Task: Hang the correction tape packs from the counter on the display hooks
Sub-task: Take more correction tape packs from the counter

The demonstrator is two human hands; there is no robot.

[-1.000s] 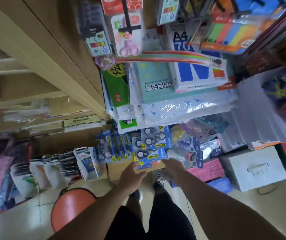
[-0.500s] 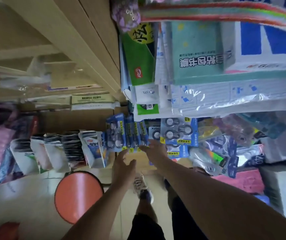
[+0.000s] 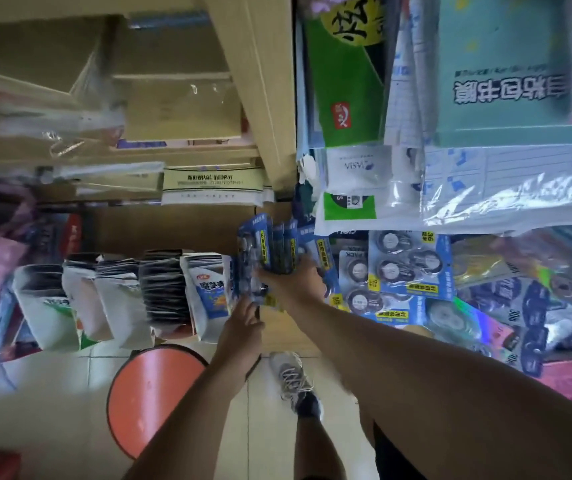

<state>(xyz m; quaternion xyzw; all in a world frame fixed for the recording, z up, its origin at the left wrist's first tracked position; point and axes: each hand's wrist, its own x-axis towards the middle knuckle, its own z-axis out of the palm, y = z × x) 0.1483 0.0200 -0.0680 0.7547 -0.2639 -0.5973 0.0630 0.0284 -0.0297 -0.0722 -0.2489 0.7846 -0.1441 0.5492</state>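
A bunch of blue correction tape packs point(image 3: 264, 249) stands on edge at the counter's left end. My right hand point(image 3: 295, 279) grips this bunch, with its fingers curled round the packs from the right. My left hand point(image 3: 241, 322) reaches up from below, and its fairly straight fingertips touch the lower edge of the front pack point(image 3: 251, 285). More blue correction tape packs point(image 3: 411, 265) lie flat on the counter to the right. I cannot make out any display hook.
Rows of white packets point(image 3: 122, 296) hang just left of the bunch. An orange stool point(image 3: 153, 393) stands on the tiled floor below them, near my shoe point(image 3: 291, 375). Stacked paper goods point(image 3: 506, 84) and shiny wrapped items point(image 3: 506, 306) crowd the right side. Wooden shelving point(image 3: 253, 81) rises behind.
Both hands have moved up and left to the upright bunch. My right hand now grips it and my left hand has reached its lower edge. The camera has come closer.
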